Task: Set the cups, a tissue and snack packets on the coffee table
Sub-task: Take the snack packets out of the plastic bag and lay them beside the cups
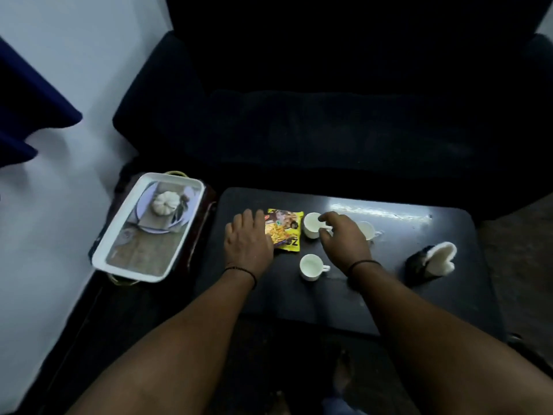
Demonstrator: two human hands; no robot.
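Closest to you, a small white cup (311, 266) stands upright on the dark coffee table (389, 301), handle turned right, untouched between your forearms. Just beyond it, your right hand (344, 239) hovers with fingers loosely curled over the gap between two more cups; its fingertips look to be at the handle of the middle cup (312, 225), but the blur hides whether you are pinching it. The far-right cup (367, 229) is half hidden behind that hand. Your left hand (247, 239) lies flat, fingers straight, pressing the left edge of the yellow snack packet (285, 230), which sits between your hands on the table. The cups are likely light, hard and breakable, and probably slick on this glossy top, so take each by the handle or rim and set it down gently. The packet will be light, crinkly and prone to sliding; pinch a sealed edge rather than the puffed middle. To the right, a black holder with white tissue (440, 259) stands well apart from the cups; the tissue is soft and will tear, so draw it from the top. Mind the cups crowding your right wrist. Off the table's left end rests a white-rimmed tray (119, 265), and a dark sofa (329, 130) fills the far side.
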